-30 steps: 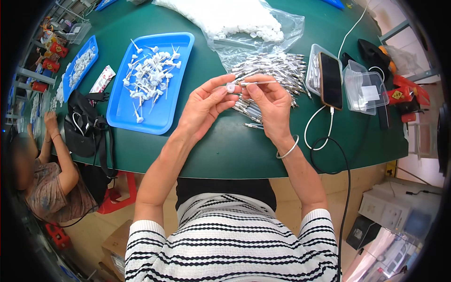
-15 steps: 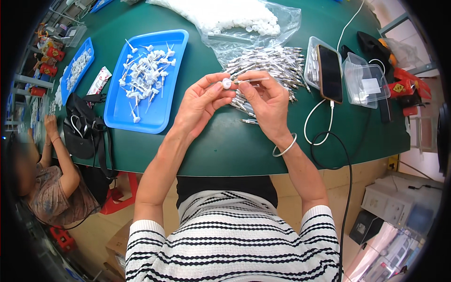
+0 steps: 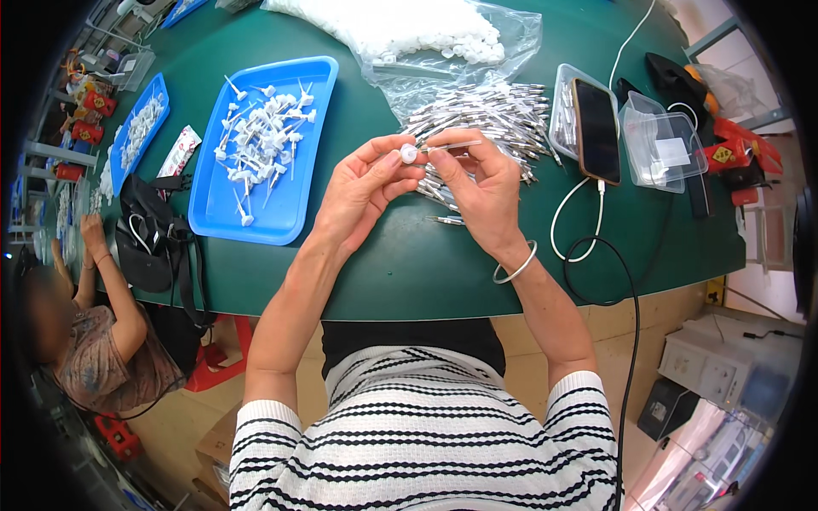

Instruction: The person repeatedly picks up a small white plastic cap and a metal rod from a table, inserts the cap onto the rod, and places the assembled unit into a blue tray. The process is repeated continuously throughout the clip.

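My left hand (image 3: pixel 358 189) pinches a small round white plastic cap (image 3: pixel 409 154) between thumb and fingertips. Close beside it, my right hand (image 3: pixel 484 194) grips a thin metal rod (image 3: pixel 462 144), whose pale end sticks out past the fingers to the right. The rod's other end points at the cap; whether they touch is too small to tell. Behind both hands lies a heap of similar metal rods (image 3: pixel 490 111). To the left, a blue tray (image 3: pixel 285 213) holds several white caps with rods in them (image 3: pixel 260 140).
A clear bag of white caps (image 3: pixel 409 30) lies at the back. On the right are a phone (image 3: pixel 596 128) with a white cable (image 3: pixel 558 230), plastic boxes (image 3: pixel 660 145) and a black cord (image 3: pixel 630 298). A black bag (image 3: pixel 145 230) lies left, near a seated co-worker (image 3: pixel 106 345).
Both hands keep their grip on the cap and the rod, nearly still. The whole picture has shifted very slightly.
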`<state>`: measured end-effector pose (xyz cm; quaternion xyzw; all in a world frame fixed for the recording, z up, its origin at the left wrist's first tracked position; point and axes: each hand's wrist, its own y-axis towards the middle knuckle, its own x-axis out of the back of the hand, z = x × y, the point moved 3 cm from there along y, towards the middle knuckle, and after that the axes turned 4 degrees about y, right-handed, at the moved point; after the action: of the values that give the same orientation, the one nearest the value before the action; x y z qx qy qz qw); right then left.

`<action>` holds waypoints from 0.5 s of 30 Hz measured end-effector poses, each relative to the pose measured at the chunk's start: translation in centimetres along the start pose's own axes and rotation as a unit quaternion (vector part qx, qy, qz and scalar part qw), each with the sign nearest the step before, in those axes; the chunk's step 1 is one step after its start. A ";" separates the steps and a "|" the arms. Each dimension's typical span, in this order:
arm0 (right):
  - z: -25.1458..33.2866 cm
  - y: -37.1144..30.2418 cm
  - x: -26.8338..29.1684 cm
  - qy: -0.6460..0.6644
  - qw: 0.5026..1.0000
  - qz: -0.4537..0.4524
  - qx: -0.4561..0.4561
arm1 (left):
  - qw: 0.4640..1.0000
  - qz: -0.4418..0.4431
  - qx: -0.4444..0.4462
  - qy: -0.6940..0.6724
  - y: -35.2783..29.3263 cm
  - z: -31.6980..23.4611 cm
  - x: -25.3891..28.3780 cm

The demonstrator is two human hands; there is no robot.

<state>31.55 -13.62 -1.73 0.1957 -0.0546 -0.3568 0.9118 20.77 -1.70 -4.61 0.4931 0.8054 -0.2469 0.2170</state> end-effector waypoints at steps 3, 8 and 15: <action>0.1 0.0 0.0 -0.007 1.000 0.001 -0.001 | 1.000 -0.001 0.000 0.001 0.0 0.0 0.0; 0.3 0.0 0.0 -0.037 0.999 -0.002 0.014 | 1.000 -0.001 -0.002 0.000 0.0 0.0 0.0; 0.4 0.0 0.0 -0.035 0.999 0.000 0.019 | 1.000 -0.002 -0.003 0.004 0.0 0.1 0.0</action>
<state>31.42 -13.74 -1.40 0.2001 -0.0929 -0.3619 0.9057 20.79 -1.73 -4.68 0.4923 0.8077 -0.2431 0.2149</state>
